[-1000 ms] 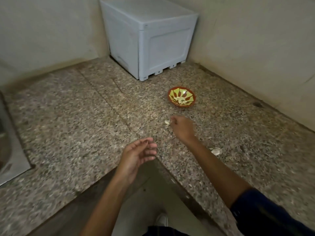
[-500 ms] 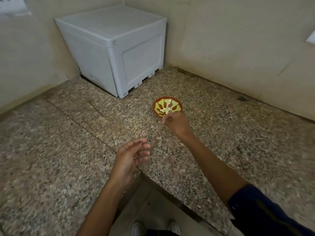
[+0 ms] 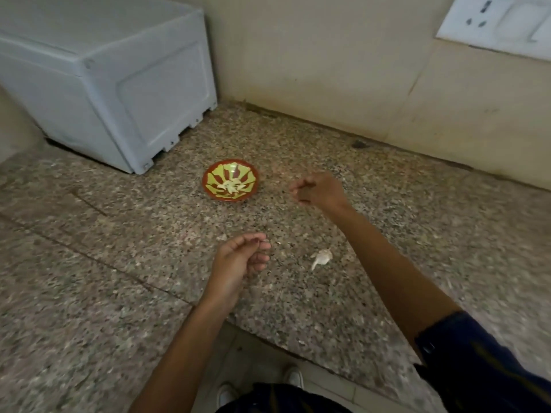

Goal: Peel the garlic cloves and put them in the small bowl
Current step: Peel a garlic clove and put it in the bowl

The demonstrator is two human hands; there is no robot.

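Note:
The small red bowl with a yellow pattern stands on the speckled stone counter and holds several pale peeled garlic cloves. My right hand hovers just right of the bowl, its fingers curled with nothing visible in them. My left hand is nearer to me, below the bowl, loosely curled and holding nothing. A whitish garlic piece with papery skin lies on the counter between my two forearms. A small skin scrap lies just above my left hand.
A grey plastic box stands at the back left against the wall. A white wall socket plate is at the top right. The counter's inner corner edge drops to the floor, where my shoes show.
My right hand carried a clove to the bowl, then moved off to the bowl's right without it. The view shifted right and up. My left hand stayed loosely curled.

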